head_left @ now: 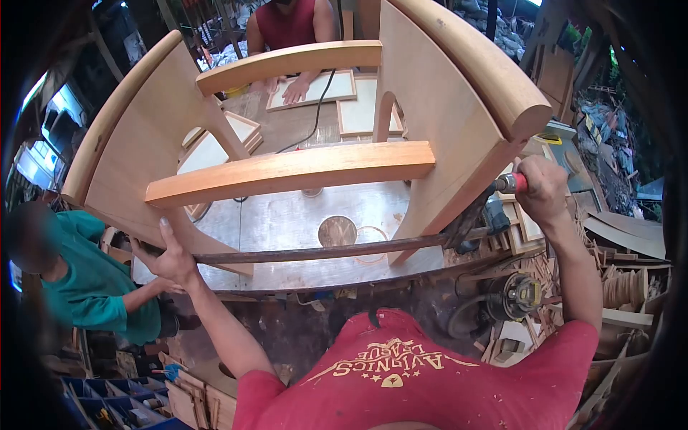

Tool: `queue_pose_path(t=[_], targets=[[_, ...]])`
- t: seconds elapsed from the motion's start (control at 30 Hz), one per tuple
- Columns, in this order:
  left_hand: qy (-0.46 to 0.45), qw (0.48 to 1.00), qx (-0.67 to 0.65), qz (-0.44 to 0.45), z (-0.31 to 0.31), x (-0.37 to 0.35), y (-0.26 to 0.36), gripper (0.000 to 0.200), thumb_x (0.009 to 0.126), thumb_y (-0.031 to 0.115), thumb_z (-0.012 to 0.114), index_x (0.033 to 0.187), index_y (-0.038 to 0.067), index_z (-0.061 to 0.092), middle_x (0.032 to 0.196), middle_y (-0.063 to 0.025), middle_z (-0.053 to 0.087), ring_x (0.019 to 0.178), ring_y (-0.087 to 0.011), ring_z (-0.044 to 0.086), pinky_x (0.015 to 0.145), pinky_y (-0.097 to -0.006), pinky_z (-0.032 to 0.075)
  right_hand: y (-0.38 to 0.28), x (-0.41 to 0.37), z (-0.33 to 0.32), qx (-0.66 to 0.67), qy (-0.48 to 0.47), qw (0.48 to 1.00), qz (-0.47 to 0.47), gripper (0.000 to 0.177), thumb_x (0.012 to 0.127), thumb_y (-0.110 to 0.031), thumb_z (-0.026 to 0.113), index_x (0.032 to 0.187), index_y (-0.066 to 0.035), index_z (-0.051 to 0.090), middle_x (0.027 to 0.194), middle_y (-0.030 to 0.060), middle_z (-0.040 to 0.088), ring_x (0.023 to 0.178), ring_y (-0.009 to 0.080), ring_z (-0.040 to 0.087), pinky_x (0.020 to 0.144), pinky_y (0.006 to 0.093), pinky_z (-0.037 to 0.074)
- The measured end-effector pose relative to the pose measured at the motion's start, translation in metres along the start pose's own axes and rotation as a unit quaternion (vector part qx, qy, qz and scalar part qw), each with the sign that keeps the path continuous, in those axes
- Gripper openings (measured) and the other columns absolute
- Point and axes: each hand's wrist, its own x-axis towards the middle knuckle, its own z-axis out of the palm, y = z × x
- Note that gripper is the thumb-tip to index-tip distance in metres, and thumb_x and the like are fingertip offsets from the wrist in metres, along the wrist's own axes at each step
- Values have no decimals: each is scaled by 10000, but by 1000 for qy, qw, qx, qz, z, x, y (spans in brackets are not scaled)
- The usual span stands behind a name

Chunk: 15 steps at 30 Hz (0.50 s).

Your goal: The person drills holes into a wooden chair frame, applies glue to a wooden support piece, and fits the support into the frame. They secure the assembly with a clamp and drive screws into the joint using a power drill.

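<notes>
A wooden frame stands on the metal-topped table (287,222), with two side panels (459,107) joined by curved crossbars (294,170). A long dark bar clamp (315,254) spans the near side of the frame, below the nearer crossbar. At the right, my right hand (542,183) is closed around the clamp's red handle (510,183), beside the right panel's lower corner. My left hand (172,254) has its fingers apart, thumb up, against the lower left panel at the clamp's left end. Whether its palm grips the bar's end cannot be made out.
Across the table, a person in a sleeveless red top (285,25) rests hands on a framed panel (315,89). A person in a green shirt (107,276) stands left. A round machine (517,292) and wood scraps (620,287) lie at right; blue bins (118,401) lower left.
</notes>
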Motion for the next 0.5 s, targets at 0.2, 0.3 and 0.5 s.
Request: queue_pose_path(t=[0.2, 0.3, 0.5], targets=[[-9, 999, -7, -40, 3, 1, 6, 749, 852, 279, 763, 1383, -99, 394, 1351, -257, 504, 1182, -322, 549, 991, -388, 484, 7, 8, -17, 48, -183, 981, 45, 165, 684, -41, 669, 714, -70, 510, 600, 138, 539, 582, 330, 583, 521, 433, 428], [-2, 1000, 8, -13, 3, 2, 1, 763, 847, 285, 767, 1391, -88, 385, 1331, -262, 518, 1143, -321, 579, 956, -384, 515, 10, 21, -25, 107, -255, 960, 44, 151, 677, -44, 666, 730, -68, 527, 612, 156, 559, 608, 375, 588, 574, 464, 440], [0, 999, 37, -13, 1, 1, 8, 783, 841, 293, 779, 1405, -65, 369, 1284, -248, 557, 1110, -310, 599, 932, -380, 525, -5, 0, -4, -3, 24, 1000, 15, 216, 706, -80, 713, 715, -92, 498, 609, 74, 509, 541, 287, 542, 523, 408, 425]])
